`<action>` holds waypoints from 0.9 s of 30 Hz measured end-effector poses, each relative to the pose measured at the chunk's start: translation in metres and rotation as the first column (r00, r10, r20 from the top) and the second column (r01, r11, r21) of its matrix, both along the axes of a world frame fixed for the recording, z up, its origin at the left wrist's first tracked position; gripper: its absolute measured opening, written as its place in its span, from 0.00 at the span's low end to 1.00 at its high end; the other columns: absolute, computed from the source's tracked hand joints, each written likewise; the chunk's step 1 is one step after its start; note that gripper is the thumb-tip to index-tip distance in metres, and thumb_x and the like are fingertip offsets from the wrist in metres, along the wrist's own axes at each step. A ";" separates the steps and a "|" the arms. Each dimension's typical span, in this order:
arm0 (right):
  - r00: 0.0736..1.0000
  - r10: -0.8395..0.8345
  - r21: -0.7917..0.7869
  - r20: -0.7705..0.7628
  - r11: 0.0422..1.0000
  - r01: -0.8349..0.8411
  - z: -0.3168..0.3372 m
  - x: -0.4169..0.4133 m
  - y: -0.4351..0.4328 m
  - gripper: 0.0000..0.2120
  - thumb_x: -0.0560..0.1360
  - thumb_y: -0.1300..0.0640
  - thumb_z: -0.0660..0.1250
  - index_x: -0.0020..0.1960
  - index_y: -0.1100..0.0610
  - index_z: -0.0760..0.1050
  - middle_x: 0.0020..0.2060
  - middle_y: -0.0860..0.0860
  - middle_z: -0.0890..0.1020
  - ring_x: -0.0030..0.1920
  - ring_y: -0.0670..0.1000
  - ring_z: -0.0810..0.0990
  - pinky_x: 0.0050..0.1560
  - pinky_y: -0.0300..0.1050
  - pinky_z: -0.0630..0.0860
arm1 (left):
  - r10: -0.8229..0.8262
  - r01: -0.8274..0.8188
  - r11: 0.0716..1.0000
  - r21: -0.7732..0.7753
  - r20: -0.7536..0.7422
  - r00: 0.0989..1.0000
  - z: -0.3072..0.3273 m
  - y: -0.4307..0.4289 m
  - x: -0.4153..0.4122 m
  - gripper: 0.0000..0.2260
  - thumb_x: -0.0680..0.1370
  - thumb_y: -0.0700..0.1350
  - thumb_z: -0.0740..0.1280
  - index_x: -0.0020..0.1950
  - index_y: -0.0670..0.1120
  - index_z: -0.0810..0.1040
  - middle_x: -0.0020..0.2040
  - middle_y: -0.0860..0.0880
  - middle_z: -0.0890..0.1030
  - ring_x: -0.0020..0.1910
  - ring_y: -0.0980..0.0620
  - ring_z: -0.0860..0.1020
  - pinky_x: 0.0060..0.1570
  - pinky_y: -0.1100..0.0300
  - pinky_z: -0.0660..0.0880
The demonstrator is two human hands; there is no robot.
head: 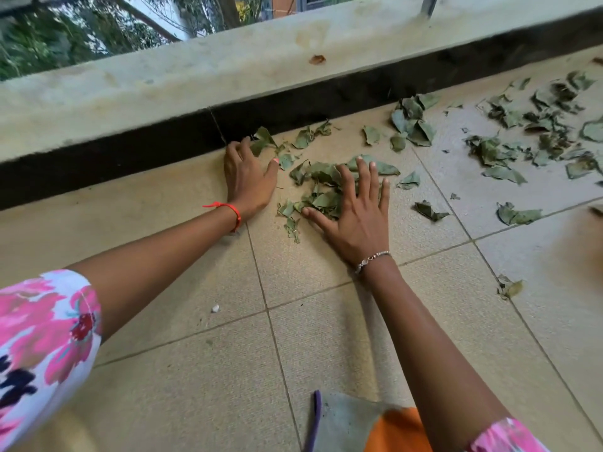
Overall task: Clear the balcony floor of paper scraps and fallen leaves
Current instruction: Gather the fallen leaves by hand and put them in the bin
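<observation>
1. Head view: at the lower left a pink flowered sleeve [42,337] shows, and a small white bit [215,308] lies on the tiled floor [195,370].
2. Left of the middle, the left hand [249,181], with a red string [233,212] on its wrist, rests palm down at the foot of the low wall [163,93]. Its fingers are loosely bent and hold nothing.
3. In the middle, a leaf pile [321,177] lies between both hands.
4. The right hand [357,216], wearing a silver bracelet [372,259], lies flat on the pile, fingers spread wide, gripping nothing.
5. At the upper right, scattered leaves [502,148] cover the tiles.
</observation>
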State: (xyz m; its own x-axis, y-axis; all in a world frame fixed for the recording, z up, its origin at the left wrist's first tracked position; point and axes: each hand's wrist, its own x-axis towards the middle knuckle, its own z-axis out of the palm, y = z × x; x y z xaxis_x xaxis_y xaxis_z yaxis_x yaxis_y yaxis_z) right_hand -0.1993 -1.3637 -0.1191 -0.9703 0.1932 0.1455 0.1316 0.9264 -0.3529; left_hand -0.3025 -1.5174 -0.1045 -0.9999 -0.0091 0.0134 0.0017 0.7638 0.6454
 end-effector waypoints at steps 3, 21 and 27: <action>0.998 -0.048 -0.058 -0.033 0.997 0.047 0.002 0.000 0.000 0.42 0.68 0.26 0.47 0.75 0.49 0.52 0.76 0.54 0.49 0.76 0.54 0.42 0.74 0.53 0.38 | -0.073 0.075 0.996 0.050 -0.030 0.997 0.003 0.005 -0.005 0.24 0.80 0.51 0.60 0.73 0.43 0.61 0.72 0.44 0.59 0.70 0.47 0.60 0.71 0.55 0.60; 0.972 -0.151 -0.422 -0.179 0.904 0.063 0.003 -0.026 0.034 0.29 0.76 0.38 0.51 0.70 0.56 0.65 0.68 0.52 0.70 0.69 0.50 0.67 0.68 0.49 0.66 | -0.574 0.565 0.790 0.237 -0.037 0.818 0.007 0.042 -0.032 0.20 0.80 0.51 0.59 0.72 0.48 0.67 0.72 0.49 0.66 0.69 0.55 0.65 0.64 0.62 0.63; 0.910 -0.367 -0.524 -0.191 0.822 0.222 0.003 -0.028 0.038 0.29 0.77 0.41 0.51 0.69 0.60 0.67 0.68 0.55 0.70 0.69 0.52 0.67 0.69 0.53 0.65 | -0.652 0.636 0.750 0.183 0.044 0.757 0.004 0.064 -0.052 0.22 0.78 0.54 0.58 0.70 0.47 0.70 0.69 0.49 0.70 0.67 0.55 0.68 0.65 0.63 0.64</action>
State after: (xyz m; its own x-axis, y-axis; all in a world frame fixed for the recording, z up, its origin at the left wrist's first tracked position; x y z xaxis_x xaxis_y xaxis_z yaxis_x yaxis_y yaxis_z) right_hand -0.2277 -1.3258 -0.1160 -0.7896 0.5784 0.2046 0.2024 0.5603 -0.8032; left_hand -0.3542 -1.4536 -0.1001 -0.7646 0.6437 -0.0321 0.3886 0.5002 0.7738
